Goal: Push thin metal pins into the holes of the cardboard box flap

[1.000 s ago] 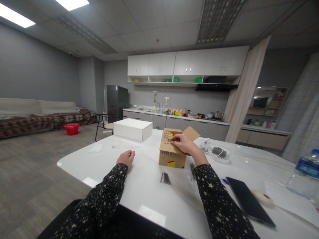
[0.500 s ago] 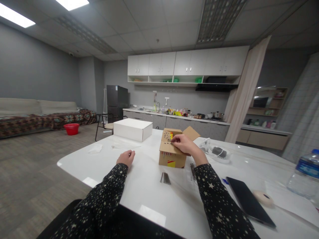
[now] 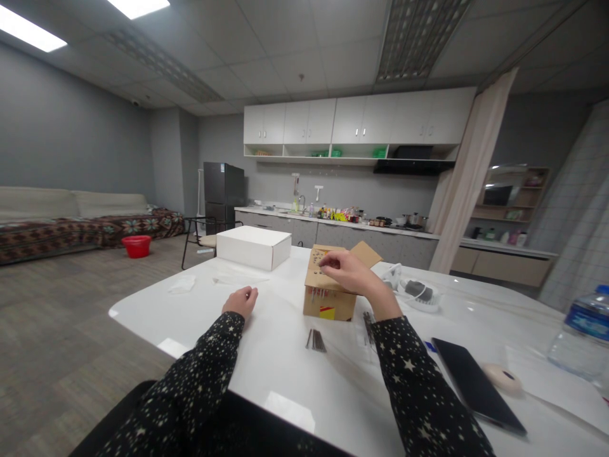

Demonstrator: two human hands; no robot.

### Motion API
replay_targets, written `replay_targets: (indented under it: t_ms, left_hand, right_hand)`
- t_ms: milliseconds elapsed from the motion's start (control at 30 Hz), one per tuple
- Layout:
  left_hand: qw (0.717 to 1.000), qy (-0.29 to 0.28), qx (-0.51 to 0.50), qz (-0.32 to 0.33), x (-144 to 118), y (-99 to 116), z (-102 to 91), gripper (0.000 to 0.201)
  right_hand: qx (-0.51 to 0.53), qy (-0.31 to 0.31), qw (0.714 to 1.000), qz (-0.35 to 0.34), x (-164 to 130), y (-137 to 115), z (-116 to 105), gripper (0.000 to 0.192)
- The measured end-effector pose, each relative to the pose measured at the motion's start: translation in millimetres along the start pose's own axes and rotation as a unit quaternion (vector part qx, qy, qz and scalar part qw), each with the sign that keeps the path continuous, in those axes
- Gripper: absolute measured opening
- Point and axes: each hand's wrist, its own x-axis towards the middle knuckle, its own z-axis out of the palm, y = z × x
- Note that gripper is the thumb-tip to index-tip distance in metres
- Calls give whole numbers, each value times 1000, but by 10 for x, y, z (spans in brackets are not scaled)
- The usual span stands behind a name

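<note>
A small open cardboard box (image 3: 330, 303) stands on the white table (image 3: 285, 374). Its near flap has several thin nails stuck through it, and their tips hang below the flap. My right hand (image 3: 352, 273) hovers over that flap, thumb and fingertips pinched together at its top. Whatever is between them is too small to see. My left hand (image 3: 240, 301) rests on the table left of the box as a loose fist, holding nothing. Two small piles of loose nails (image 3: 314, 341) lie in front of the box.
A closed white box (image 3: 254, 247) sits at the table's far left. Right of me are a white device with cables (image 3: 413, 292), a dark tablet (image 3: 476, 390), a mouse (image 3: 500, 376) and a water bottle (image 3: 581, 336). A chair and a kitchen counter stand beyond.
My right hand has lifted slightly and shifted a little left above the box flap. My left hand has stayed still.
</note>
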Motion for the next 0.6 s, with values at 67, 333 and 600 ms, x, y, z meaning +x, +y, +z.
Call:
replay_targets:
  t_ms: [67,333,600]
  left_hand:
    - [1000,4,1,-1,-1,6,-1,35]
    - [1000,1,7,-3,-16,36,-28,36]
    - [1000,-5,11,-4,-11,44,-32,36]
  right_hand:
    - [11,-19,1000,-6,-21,-89,-10,15]
    - [0,-211,977,33,-120,-377,94,17]
    - [-120,-319,940,30,-100,-322,484,21]
